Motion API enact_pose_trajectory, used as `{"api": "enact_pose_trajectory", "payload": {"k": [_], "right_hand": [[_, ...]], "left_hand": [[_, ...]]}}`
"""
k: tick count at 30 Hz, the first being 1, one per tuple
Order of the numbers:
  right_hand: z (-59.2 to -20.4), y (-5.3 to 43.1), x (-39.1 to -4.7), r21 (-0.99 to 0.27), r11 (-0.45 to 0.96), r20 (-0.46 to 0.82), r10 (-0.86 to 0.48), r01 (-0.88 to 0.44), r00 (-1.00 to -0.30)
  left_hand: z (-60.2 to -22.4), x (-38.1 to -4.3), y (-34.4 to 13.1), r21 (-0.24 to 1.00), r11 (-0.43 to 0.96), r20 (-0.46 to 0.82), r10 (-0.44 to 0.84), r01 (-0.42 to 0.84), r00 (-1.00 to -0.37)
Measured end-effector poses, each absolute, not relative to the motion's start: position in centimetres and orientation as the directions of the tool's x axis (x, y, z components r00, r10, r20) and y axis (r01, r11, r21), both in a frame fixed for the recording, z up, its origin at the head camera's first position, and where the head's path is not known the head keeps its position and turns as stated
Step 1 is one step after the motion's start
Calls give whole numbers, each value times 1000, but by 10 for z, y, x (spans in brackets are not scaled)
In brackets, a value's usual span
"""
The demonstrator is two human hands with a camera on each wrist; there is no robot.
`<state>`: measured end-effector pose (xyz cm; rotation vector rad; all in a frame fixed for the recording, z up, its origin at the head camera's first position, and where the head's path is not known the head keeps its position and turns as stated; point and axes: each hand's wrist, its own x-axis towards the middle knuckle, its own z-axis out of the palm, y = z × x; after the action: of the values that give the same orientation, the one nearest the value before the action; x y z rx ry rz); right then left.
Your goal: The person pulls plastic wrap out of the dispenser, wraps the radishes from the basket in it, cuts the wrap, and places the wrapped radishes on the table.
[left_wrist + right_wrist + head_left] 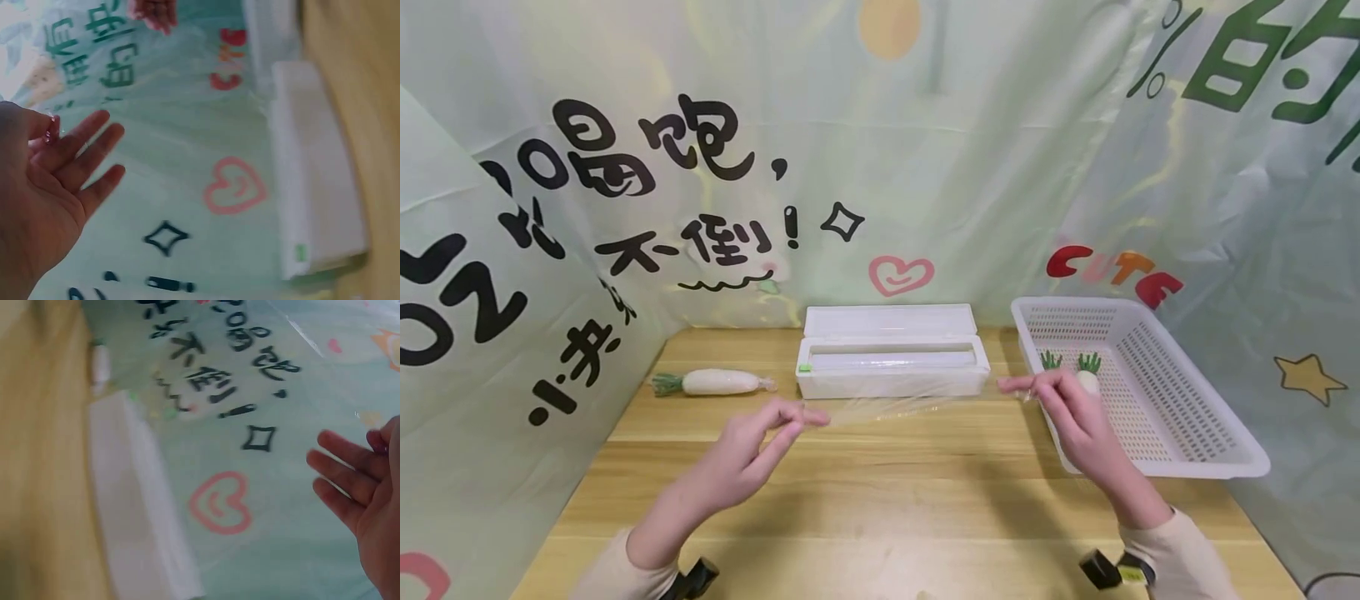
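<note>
A clear sheet of cling film [887, 408] stretches between my two hands, in front of a white dispenser box [891, 384]. My left hand [747, 457] pinches one end of the film between thumb and forefinger, the other fingers extended, as the left wrist view shows. At the opposite end my right hand [1078, 421] pinches the film the same way, in front of the basket's near left side. The box's lid [889, 321] stands raised, and a film roll [891, 360] lies inside. Both hands are above the table.
Left of the box lies a white radish [718, 382] with green leaves and a crinkled clear end. A white perforated basket [1210, 400] stands at the right, holding green-topped radishes [1087, 382] partly hidden by my right hand. Printed cloth [985, 183] walls surround the wooden table [880, 517].
</note>
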<state>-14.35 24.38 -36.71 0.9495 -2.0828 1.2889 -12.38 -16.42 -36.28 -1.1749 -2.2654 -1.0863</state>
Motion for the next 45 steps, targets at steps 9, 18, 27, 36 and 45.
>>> {"api": "enact_pose_trajectory", "payload": {"k": [9, 18, 27, 36, 45], "right_hand": [[-431, 257, -107, -602, 310, 553, -504, -736, -664], [-488, 255, -100, -414, 580, 344, -614, -701, -711], [-508, 258, -99, -202, 598, 345, -698, -776, -628], [-512, 281, -92, -155, 571, 420, -701, -806, -577], [-482, 291, -86, -286, 652, 383, -594, -702, -708]], "left_hand": [[-427, -105, -167, 531, 376, 450, 634, 759, -629], [-486, -103, -156, 97, 528, 332, 782, 844, -528], [-501, -105, -154, 54, 534, 277, 804, 844, -527], [-500, -103, -163, 213, 588, 126, 775, 780, -619], [-501, -99, -167, 234, 590, 130, 769, 773, -626]]}}
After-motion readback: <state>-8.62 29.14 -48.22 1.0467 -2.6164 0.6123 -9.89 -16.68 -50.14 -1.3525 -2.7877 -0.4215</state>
